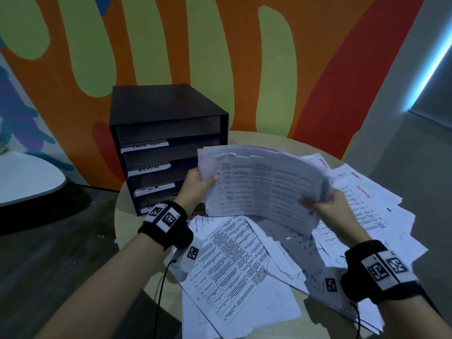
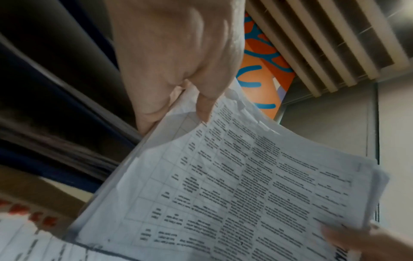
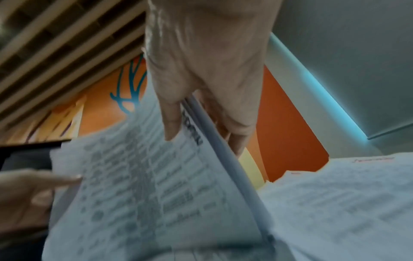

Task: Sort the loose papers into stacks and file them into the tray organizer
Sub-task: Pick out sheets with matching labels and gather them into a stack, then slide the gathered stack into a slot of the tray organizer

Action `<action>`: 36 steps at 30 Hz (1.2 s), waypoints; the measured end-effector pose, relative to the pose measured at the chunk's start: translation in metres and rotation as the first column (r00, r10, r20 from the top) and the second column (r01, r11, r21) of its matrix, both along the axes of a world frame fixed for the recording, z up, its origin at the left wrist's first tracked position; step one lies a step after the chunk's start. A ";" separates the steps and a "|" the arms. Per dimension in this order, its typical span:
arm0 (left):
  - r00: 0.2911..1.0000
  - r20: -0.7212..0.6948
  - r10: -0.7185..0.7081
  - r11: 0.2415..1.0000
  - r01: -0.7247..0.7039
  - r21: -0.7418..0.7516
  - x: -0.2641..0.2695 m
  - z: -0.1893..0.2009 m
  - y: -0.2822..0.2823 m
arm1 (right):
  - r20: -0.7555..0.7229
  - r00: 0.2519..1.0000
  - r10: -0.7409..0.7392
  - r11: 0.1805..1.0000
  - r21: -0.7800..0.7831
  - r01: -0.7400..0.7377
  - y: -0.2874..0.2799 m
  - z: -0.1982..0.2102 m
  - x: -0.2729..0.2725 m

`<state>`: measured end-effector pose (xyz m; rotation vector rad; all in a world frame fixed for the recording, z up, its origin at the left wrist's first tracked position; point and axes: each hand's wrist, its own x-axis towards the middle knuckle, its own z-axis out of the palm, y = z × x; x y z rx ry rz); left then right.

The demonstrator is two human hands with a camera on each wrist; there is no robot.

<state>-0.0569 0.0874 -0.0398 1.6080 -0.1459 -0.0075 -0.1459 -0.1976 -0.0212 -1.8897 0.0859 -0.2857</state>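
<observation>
A thick stack of printed papers (image 1: 264, 187) hangs in the air above the round table, bowed upward in the middle. My left hand (image 1: 199, 185) grips its left edge, thumb on the top sheet (image 2: 245, 176). At the stack's right edge my right hand (image 1: 325, 206) pinches it, thumb on top and fingers underneath (image 3: 236, 130). The black tray organizer (image 1: 168, 143) stands at the table's back left, with white labels on its shelf fronts. Loose papers (image 1: 232, 263) lie scattered on the table below the stack, some with red writing (image 1: 362, 194).
The round beige table (image 1: 151, 287) ends near my forearms. A painted orange and green wall (image 1: 220, 57) rises right behind the organizer. A white rounded surface (image 1: 27, 179) sits at the far left. A cable (image 1: 161, 289) hangs from my left wristband.
</observation>
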 end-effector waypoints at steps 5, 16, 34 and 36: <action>0.997 0.069 0.027 0.997 -0.032 0.071 0.004 0.004 0.006 | -0.042 0.997 -0.063 0.996 -0.067 0.060 0.007 -0.005 0.004; 0.670 0.673 0.314 0.361 -0.739 0.568 0.001 0.098 0.092 | -0.425 0.893 0.150 0.980 0.182 -0.078 0.028 -0.009 0.008; 0.754 0.612 0.241 0.656 -0.591 0.469 -0.001 0.087 0.141 | -0.405 0.906 0.122 0.811 0.567 0.144 0.195 0.005 0.059; 0.696 0.665 0.271 0.666 -0.634 0.392 0.002 0.080 0.144 | -0.418 0.903 0.095 0.778 0.597 0.195 0.212 0.010 0.072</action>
